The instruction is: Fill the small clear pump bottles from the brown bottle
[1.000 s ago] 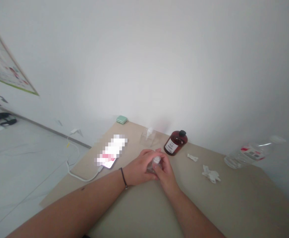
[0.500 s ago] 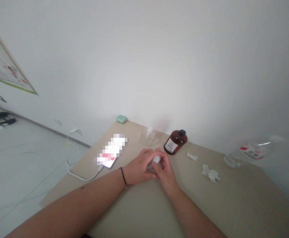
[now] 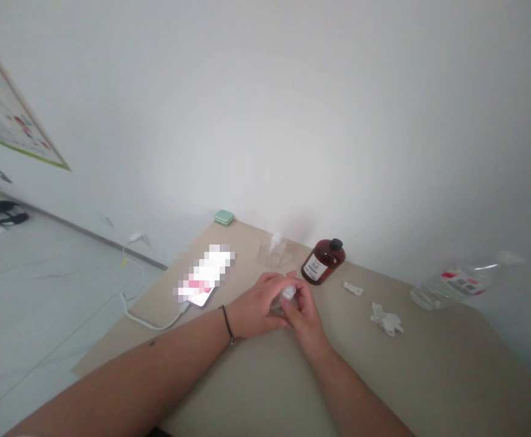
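Between both hands is a small clear bottle [image 3: 278, 307] with a whitish translucent cap [image 3: 287, 292]. My left hand [image 3: 261, 306] is wrapped round its left and far side, a dark band on the wrist. Closed on the right side is my right hand [image 3: 305, 315], its thumb against the bottle just below the cap. The fingers hide much of the bottle. Just beyond the hands stands a brown bottle [image 3: 323, 261] with a black cap and white label. A clear square container [image 3: 270, 254] with a white nozzle-like top sits behind my left hand.
A phone [image 3: 204, 291] with a white cable [image 3: 156, 328] lies at left on the table [image 3: 247, 388]. Near the wall is a green case [image 3: 224, 217]. Crumpled tissues [image 3: 386, 320] and a clear plastic bottle [image 3: 456, 282] are at right.
Hardly anything differs: both hands keep their hold on the small clear bottle. The whole view has shifted very slightly.
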{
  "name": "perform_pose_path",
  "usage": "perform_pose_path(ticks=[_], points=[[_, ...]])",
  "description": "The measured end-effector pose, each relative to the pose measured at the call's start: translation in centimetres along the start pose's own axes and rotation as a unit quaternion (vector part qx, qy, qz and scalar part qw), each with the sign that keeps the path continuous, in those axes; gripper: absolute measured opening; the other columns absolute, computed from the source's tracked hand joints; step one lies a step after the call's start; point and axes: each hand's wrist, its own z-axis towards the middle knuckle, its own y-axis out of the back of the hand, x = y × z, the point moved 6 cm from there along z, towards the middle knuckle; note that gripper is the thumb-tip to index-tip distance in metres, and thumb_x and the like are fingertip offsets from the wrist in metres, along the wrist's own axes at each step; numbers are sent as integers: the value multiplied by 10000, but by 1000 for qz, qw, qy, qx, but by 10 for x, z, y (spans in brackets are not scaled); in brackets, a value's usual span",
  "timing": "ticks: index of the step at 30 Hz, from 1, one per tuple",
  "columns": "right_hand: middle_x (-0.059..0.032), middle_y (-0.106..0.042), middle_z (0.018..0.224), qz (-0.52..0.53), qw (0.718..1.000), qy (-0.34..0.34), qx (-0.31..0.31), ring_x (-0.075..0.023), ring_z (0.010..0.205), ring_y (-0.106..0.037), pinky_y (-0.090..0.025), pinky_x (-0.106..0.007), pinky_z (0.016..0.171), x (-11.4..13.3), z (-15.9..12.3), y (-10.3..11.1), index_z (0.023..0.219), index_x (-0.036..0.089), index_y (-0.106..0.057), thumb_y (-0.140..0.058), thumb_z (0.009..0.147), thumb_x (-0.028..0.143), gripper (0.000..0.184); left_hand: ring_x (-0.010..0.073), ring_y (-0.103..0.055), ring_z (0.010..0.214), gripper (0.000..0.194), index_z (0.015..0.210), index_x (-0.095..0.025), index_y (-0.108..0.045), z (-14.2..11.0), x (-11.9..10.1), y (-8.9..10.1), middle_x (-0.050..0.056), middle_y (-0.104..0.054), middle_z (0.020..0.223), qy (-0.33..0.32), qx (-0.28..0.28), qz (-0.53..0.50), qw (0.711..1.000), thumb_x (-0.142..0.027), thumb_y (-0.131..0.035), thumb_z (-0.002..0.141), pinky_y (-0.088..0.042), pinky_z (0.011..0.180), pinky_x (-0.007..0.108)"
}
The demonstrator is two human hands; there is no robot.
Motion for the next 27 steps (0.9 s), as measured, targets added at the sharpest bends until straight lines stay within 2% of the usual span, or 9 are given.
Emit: perform_pose_path(ticks=[10,15,21,27], points=[[-29,-645,1114,12,1000,11,13,-230,1021,-600,-484,-392,915,2,0,-1,1082,286,-601,-693,848,530,351,303,-384,1394,818,1440,-246,-447,0,1,-1,116,-434,1546,0,1,5,1000,-174,-822,716,-344,1177,499],[-18,-653,1045,10,1000,4,5,-215,942,-606,-499,-366,853,0,0,-1,1053,283,-598,-722,822,535,365,304,-389,1388,820,1437,-237,-447,0,1,-1,120,-445,1537,0,1,7,1000,-158,-819,711,-355,1169,496],[-24,-638,1152,22,999,18,22,-219,1053,-597,-474,-374,934,1,0,-1,1114,290,-604,-682,868,514,342,303,-398,1385,808,1429,-239,-450,0,1,-1,119,-446,1538,-7,-2,9,1000,-182,-828,718,-350,1169,501],[-22,-655,1095,14,1000,9,10,-221,1004,-608,-485,-377,912,0,0,-1,1082,290,-612,-692,851,536,347,300,-389,1389,807,1433,-246,-449,0,2,-1,112,-436,1547,-5,0,12,1000,-167,-819,720,-351,1170,492]])
